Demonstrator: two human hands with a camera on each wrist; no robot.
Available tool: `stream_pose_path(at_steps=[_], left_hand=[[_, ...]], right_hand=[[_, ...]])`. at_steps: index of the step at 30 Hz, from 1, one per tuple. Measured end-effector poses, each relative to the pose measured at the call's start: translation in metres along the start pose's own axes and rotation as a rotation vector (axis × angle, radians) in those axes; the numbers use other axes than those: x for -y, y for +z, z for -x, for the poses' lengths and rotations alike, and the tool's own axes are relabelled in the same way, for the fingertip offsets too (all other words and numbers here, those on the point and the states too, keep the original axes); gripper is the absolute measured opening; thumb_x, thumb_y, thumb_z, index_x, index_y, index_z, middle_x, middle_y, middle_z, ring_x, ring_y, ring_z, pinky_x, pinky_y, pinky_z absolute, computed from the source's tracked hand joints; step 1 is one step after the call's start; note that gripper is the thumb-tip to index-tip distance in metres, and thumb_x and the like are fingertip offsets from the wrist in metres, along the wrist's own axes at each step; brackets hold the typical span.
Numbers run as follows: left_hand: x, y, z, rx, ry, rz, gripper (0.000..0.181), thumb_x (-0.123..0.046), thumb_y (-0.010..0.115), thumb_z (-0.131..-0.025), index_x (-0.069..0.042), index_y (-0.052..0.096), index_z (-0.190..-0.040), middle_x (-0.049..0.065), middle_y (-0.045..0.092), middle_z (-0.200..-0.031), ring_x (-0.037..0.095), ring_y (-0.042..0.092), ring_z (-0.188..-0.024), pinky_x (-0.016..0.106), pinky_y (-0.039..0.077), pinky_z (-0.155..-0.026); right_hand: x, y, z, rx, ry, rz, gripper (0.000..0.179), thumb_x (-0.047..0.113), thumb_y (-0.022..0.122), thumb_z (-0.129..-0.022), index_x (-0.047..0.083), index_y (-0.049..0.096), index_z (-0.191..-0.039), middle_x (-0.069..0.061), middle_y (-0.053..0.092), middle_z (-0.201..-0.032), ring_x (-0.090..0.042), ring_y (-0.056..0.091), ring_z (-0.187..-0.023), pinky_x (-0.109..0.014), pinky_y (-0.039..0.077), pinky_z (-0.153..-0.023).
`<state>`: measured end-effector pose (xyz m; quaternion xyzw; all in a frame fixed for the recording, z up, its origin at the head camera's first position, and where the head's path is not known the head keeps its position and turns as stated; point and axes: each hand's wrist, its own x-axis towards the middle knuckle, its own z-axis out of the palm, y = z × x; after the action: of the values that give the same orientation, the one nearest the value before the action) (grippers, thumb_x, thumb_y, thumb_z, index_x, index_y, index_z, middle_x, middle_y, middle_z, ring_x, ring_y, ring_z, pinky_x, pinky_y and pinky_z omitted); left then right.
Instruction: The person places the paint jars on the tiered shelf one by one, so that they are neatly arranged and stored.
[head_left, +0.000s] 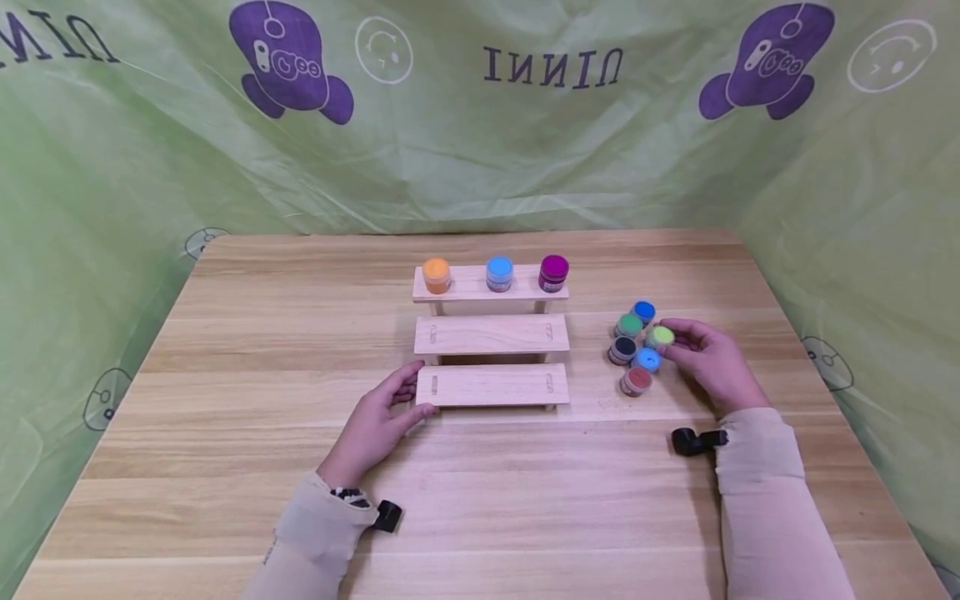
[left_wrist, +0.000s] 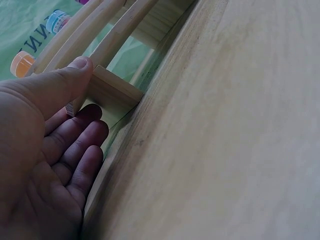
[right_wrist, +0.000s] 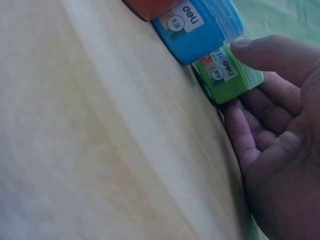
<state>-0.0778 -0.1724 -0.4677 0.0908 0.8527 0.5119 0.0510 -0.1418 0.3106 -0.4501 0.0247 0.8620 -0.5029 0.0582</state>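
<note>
A three-step wooden display stand [head_left: 492, 385] stands mid-table. Its top step carries an orange paint jar [head_left: 437, 276], a light blue paint jar [head_left: 499, 274] and a purple paint jar [head_left: 553, 273]. My left hand [head_left: 381, 425] holds the left end of the lowest step, with the thumb [left_wrist: 75, 75] at its front edge and the other fingers curled beside it. To the right, my right hand [head_left: 708, 362] grips a light green paint jar [right_wrist: 225, 75] between thumb and fingers. That jar sits among the other jars, beside a blue one [right_wrist: 195, 30].
Around the light green jar stand a dark blue jar [head_left: 642, 312], a green jar [head_left: 628, 325], a black jar [head_left: 622, 350], another light blue jar [head_left: 647, 360] and a red jar [head_left: 636, 382]. Green printed cloth [head_left: 450, 167] hangs behind and beside the wooden table [head_left: 525, 508].
</note>
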Motion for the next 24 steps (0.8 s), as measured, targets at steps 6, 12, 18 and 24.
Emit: stream_pose_path(at_steps=[6,12,18,24], left_hand=[[-0.0001,-0.0004,0.0002,0.001,-0.003,0.009,0.07,-0.021,0.08,-0.087,-0.011,0.048,-0.149,0.013,0.064,-0.13,0.028,0.062,-0.116,0.046,0.05,-0.101],[-0.0021,-0.0007,0.0008,0.003,-0.009,0.014,0.07,-0.019,0.079,-0.087,-0.01,0.047,-0.149,0.014,0.063,-0.131,0.029,0.062,-0.117,0.046,0.049,-0.102],[-0.0021,0.0002,0.0002,0.004,-0.006,0.026,0.07,-0.018,0.079,-0.087,-0.009,0.047,-0.149,0.013,0.064,-0.129,0.028,0.062,-0.115,0.046,0.05,-0.101],[-0.003,0.0003,-0.0003,0.004,-0.009,0.04,0.07,-0.016,0.079,-0.088,-0.009,0.047,-0.149,0.013,0.064,-0.127,0.028,0.062,-0.114,0.046,0.05,-0.101]], right_hand=[[0.0002,0.0009,0.0,-0.011,0.011,-0.01,0.059,0.03,0.07,-0.096,0.0,0.051,-0.143,-0.015,0.055,-0.137,-0.002,0.054,-0.109,-0.008,0.046,-0.087],[-0.0001,0.0017,0.0001,-0.043,0.016,-0.064,0.06,0.03,0.07,-0.097,-0.001,0.05,-0.144,-0.008,0.056,-0.132,-0.004,0.053,-0.11,-0.007,0.046,-0.087],[0.0021,0.0022,0.0011,-0.064,0.001,-0.176,0.052,0.021,0.071,-0.096,0.001,0.053,-0.141,0.007,0.059,-0.12,-0.006,0.055,-0.108,-0.009,0.049,-0.086],[0.0058,0.0023,0.0016,-0.078,0.0,-0.277,0.048,0.014,0.073,-0.094,0.002,0.058,-0.137,0.007,0.06,-0.118,-0.008,0.055,-0.108,-0.009,0.048,-0.086]])
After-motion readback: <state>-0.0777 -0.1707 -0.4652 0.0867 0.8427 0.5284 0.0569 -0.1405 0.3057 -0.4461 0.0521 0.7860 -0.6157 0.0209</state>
